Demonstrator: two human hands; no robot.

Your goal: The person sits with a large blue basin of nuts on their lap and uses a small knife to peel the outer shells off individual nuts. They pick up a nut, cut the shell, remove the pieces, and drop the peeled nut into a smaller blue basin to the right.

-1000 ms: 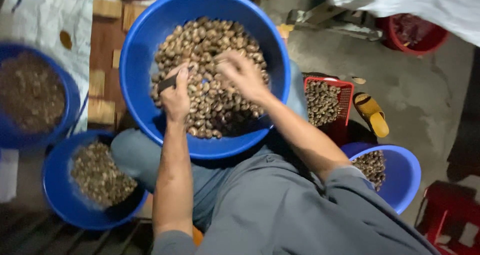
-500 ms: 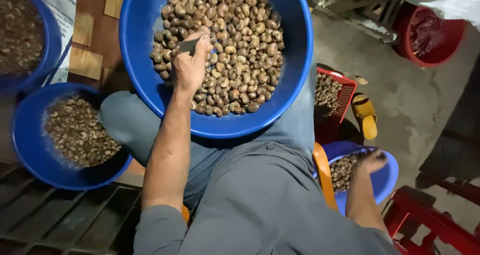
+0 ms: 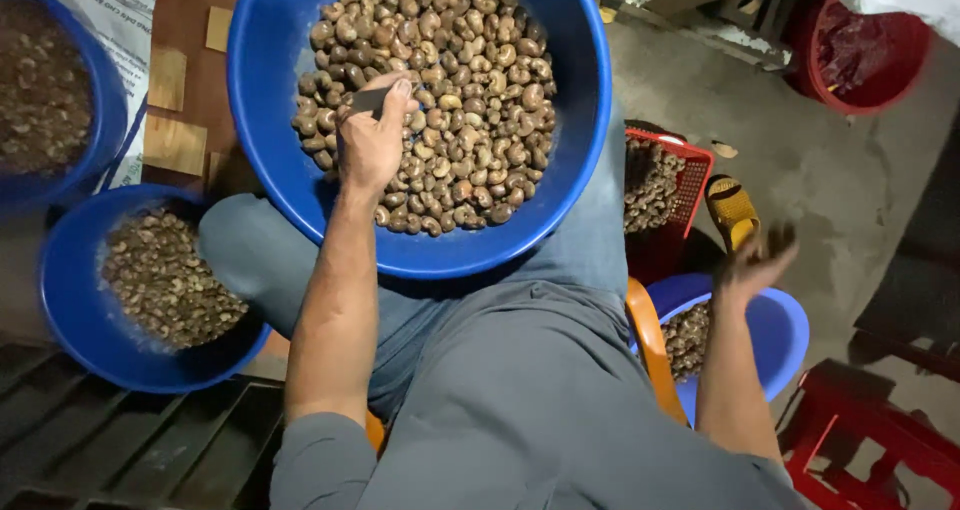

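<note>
A big blue basin full of brown, kidney-shaped nuts rests on my lap. My left hand lies on the nuts at the basin's left side, shut on a small dark tool that sticks out past my thumb. My right hand is out to the right, blurred, fingers apart and nothing seen in it. It hovers just above a small blue bowl that holds some nuts.
A blue basin of shell bits sits at the lower left, another blue basin above it. A red basket of nuts, a yellow sandal, a red bucket and a red stool stand on the right.
My right hand left the nuts in the big basin, swung out right to the small blue bowl, then lifted a little. My left hand stayed on the nuts with the tool.
</note>
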